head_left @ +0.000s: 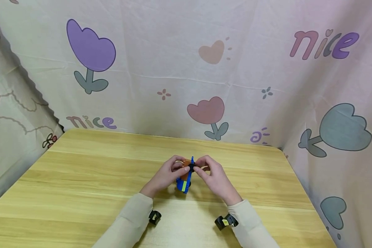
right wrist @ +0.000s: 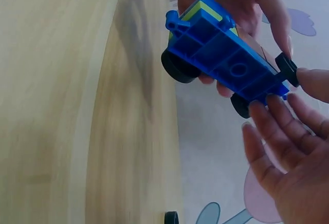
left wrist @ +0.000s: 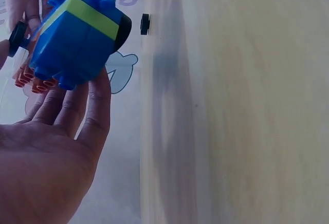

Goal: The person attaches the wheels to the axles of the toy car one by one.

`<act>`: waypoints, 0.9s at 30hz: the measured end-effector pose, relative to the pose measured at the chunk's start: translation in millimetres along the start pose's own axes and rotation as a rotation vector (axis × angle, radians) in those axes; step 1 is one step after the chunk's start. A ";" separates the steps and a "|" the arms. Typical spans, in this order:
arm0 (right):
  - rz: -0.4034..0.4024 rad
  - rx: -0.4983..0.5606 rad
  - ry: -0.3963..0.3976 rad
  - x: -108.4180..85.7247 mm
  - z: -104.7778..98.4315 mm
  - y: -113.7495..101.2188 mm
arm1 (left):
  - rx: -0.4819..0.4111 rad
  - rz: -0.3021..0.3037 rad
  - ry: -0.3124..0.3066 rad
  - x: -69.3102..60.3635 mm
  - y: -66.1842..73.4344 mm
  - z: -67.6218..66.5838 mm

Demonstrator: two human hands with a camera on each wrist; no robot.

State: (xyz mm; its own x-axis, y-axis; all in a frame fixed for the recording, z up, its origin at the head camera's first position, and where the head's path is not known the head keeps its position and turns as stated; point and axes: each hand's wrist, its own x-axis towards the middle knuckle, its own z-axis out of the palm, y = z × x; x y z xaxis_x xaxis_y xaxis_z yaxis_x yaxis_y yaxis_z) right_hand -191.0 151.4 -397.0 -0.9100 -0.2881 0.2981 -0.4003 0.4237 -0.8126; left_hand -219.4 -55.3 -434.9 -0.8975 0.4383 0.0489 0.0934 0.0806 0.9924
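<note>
A small toy car of building bricks is held above the table, tilted. It has a blue chassis, a lime stripe, orange-brown bricks and black wheels. My left hand grips the car from its left side, fingers behind it. My right hand is at the other end, its thumb pressing a black wheel at the chassis edge and its fingers touching the far side. The left thumb meets that wheel too. Other wheels sit on the chassis; one blue peg carries none.
A small black wheel-like piece stands near the table's far edge in the left wrist view. The wooden table ends at a printed cloth backdrop. Black wrist cameras hang inside both sleeves.
</note>
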 end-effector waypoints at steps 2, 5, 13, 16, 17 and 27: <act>0.031 0.020 -0.012 -1.9 -2.3 -12.2 | -0.002 0.000 0.003 0.2 -0.2 0.3; 0.058 0.022 -0.040 -4.9 -6.8 -30.6 | -0.001 0.004 0.003 0.2 -0.1 0.7; 0.098 0.074 -0.077 -3.4 -4.3 -24.6 | -0.008 -0.001 0.018 -1.9 2.1 1.7; 0.123 0.106 -0.064 -2.1 0.9 -10.8 | -0.001 -0.004 0.021 -2.0 2.2 1.6; 0.127 0.113 -0.058 -1.8 2.5 -5.7 | 0.000 -0.003 0.020 -2.0 2.1 1.5; 0.085 0.181 -0.039 -1.1 4.8 10.6 | 0.001 0.008 -0.007 -2.6 1.4 1.7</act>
State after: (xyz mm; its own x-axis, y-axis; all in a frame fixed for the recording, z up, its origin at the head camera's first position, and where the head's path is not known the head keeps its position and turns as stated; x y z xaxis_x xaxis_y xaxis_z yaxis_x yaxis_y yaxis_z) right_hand -193.7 152.0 -408.3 -0.9334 -0.2925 0.2079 -0.2932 0.2879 -0.9117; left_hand -216.2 -54.9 -433.8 -0.8937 0.4452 0.0562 0.1009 0.0775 0.9919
